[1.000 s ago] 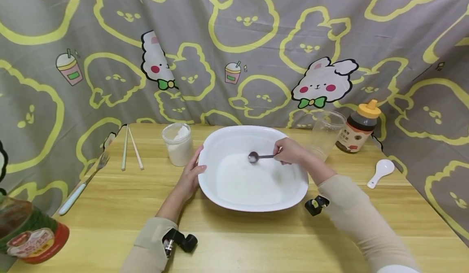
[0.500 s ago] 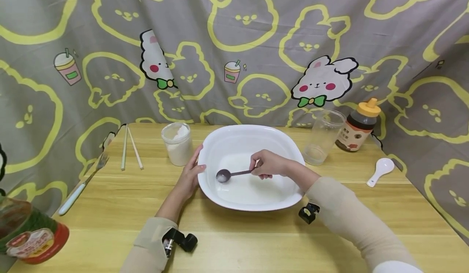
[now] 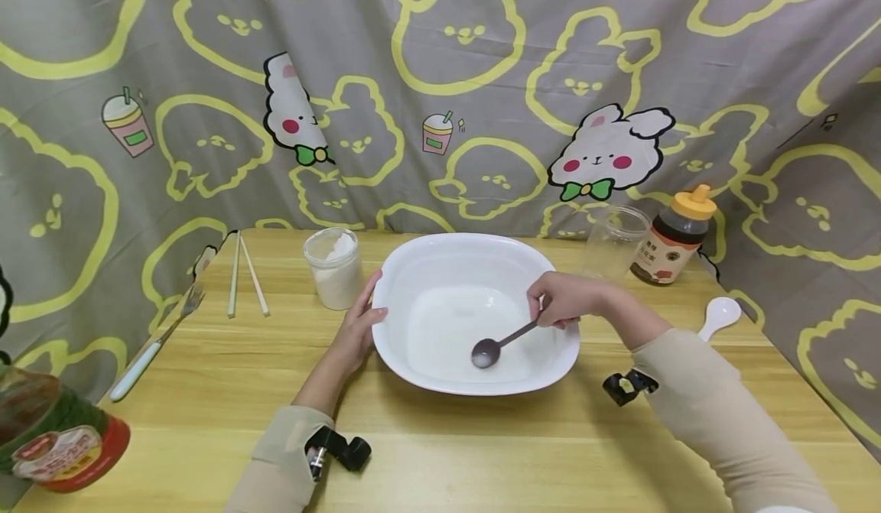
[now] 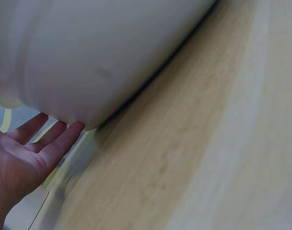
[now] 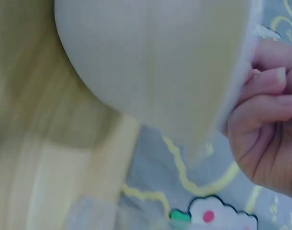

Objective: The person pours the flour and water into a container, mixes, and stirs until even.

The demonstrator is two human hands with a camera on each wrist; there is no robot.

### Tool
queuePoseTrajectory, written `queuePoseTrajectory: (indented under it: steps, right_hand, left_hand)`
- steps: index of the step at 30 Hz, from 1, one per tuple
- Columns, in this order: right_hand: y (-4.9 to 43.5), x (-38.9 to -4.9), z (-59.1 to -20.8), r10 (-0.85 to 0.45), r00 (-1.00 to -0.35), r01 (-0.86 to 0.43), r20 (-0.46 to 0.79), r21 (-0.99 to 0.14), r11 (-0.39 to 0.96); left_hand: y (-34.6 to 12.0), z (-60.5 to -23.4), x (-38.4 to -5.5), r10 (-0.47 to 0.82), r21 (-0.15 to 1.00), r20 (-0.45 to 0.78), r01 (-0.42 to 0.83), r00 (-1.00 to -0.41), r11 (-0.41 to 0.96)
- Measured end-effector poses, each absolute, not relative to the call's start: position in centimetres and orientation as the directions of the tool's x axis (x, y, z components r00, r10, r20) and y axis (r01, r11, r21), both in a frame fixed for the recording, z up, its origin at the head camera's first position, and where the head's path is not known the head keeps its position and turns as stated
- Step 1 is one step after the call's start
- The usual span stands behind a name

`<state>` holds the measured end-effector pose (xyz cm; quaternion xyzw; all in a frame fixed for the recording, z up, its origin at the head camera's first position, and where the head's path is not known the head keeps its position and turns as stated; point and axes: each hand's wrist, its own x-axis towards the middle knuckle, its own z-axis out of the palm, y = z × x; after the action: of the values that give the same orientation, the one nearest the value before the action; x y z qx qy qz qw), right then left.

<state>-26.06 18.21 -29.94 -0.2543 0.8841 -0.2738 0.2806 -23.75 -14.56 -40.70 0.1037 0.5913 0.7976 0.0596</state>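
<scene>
A white oval basin stands mid-table, with a whitish, glinting layer that looks like liquid in its bottom. My right hand grips the handle of a dark brown measuring spoon over the basin's right side. The spoon's bowl points down-left, low inside the basin; a little white shows in it. In the right wrist view the basin wall hides the spoon, and curled fingers show beyond the rim. My left hand steadies the basin's left side, its fairly straight fingertips touching the outer wall.
Left of the basin is a clear jar of white powder, then chopsticks and a fork. A red-lidded jar is at lower left. To the right are a clear cup, a honey-type bottle and a white spoon.
My right hand has moved left with the measuring spoon, then back right. The spoon's bowl has swept from the basin's middle to its left, then to the front right. My left hand stays put.
</scene>
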Motion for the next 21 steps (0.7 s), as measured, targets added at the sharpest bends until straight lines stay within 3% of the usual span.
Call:
queuePoseTrajectory:
  steps: [6,14,17,21]
  right_hand:
    - [19.9,-26.1,-28.3,-0.548,-0.772,-0.344,-0.322,-0.513,0.786]
    - [19.6,-27.1,-28.7,-0.471,-0.865,-0.376,-0.172,-0.4,0.836]
    - [19.0,-27.7,-29.6,-0.452,-0.883,-0.359,-0.129,-0.435,0.826]
    - [17.8,-28.6,-31.1,-0.404,-0.904,-0.255,-0.142,-0.58,0.774]
  left_hand:
    - [-14.6,-40.7,-23.7,0.219,0.954,0.099,0.03,-0.971,-0.299]
    - [-14.6,-40.8,-23.8,0.226,0.95,0.11,0.036,-0.968,-0.31]
    - [-14.6,-40.8,-23.8,0.227,0.949,0.115,0.039,-0.967,-0.314]
    - [-14.6,-40.8,-23.8,0.223,0.949,0.11,0.036,-0.969,-0.313]
